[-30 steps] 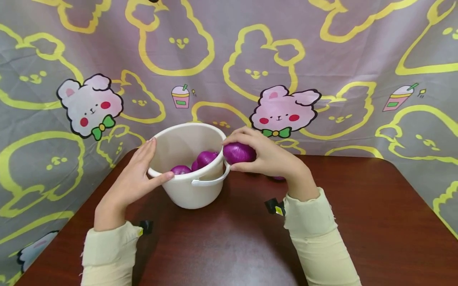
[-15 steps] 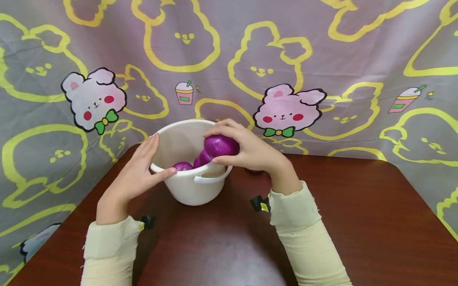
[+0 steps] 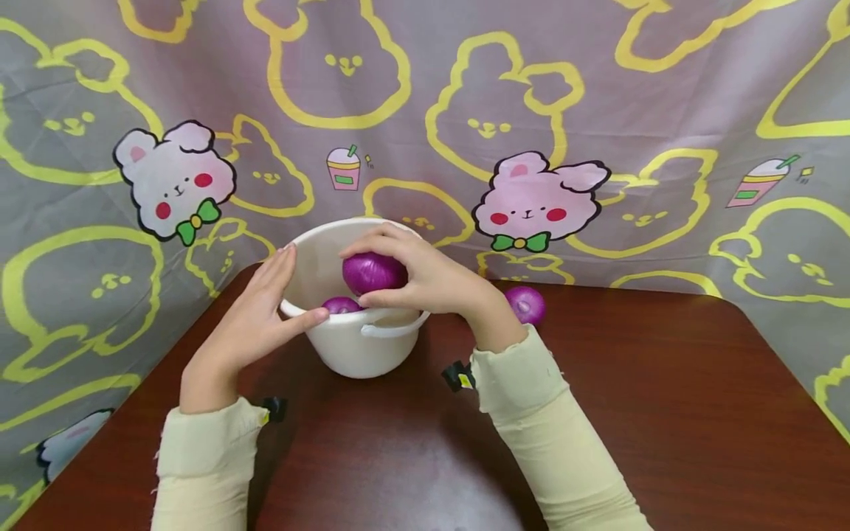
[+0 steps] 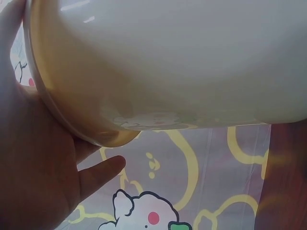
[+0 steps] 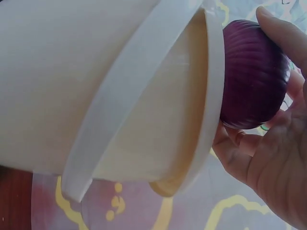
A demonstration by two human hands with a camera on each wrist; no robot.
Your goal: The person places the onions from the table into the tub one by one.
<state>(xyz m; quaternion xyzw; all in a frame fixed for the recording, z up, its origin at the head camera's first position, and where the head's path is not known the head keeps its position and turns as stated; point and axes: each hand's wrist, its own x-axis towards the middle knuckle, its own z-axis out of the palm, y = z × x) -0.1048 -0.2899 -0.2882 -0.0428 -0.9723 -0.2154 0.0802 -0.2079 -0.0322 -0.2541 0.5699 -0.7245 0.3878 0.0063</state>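
In the head view, a cream bucket (image 3: 358, 350) stands on the table with its mouth tilted towards the camera. My left hand (image 3: 249, 324) rests against its left rim, fingers fairly straight along the side and thumb on the front rim. My right hand (image 3: 425, 273) grips a red onion (image 3: 373, 273) between thumb and fingers, at the bucket's mouth just inside the rim. The right wrist view shows that same red onion (image 5: 254, 74) beside the rim (image 5: 216, 81). Below it another red onion (image 3: 341, 304) lies in the bucket; the rest of the inside is hidden.
One red onion (image 3: 526, 304) lies on the brown table (image 3: 664, 383), behind my right wrist. The bucket's white handle (image 3: 396, 327) hangs at its front. A grey curtain (image 3: 425, 96) with yellow bear outlines stands along the table's back and left.
My right hand has carried its red onion leftward, from outside the right rim to over the bucket's mouth. The onion on the table has come into fuller view. My left hand keeps its place.
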